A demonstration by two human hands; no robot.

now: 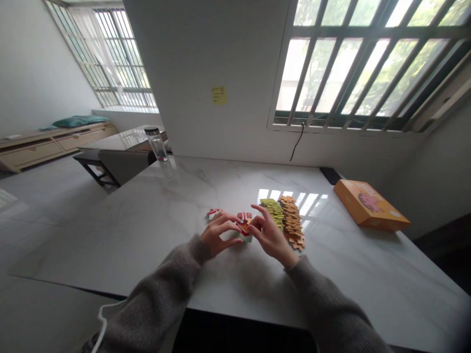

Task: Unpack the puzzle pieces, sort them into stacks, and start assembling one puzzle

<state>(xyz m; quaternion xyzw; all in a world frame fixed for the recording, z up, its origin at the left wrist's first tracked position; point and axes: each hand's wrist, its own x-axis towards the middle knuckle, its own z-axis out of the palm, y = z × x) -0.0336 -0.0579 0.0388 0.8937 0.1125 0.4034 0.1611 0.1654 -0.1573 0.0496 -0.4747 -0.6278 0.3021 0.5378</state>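
Note:
Red, white and orange jigsaw pieces [244, 216] lie on the table between my hands, with a pale green part below them. My right hand [268, 234] pinches a red-and-orange puzzle piece [244, 227] at its right edge. From the other side, my left hand [221, 232] curves round with thumb and fingers apart, fingertips close to that piece; whether they touch it I cannot tell. Another red-and-white puzzle piece [213, 212] sits just behind my left hand. Beyond my right hand lie overlapping rows of green puzzle pieces [274, 212] and orange-brown puzzle pieces [292, 221].
On the marble-patterned table [147, 235], an orange box [370, 205] stands at the right beside a black phone [330, 175]. A glass bottle [157, 144] is at the far left edge. The wall behind bears a yellow note [220, 95].

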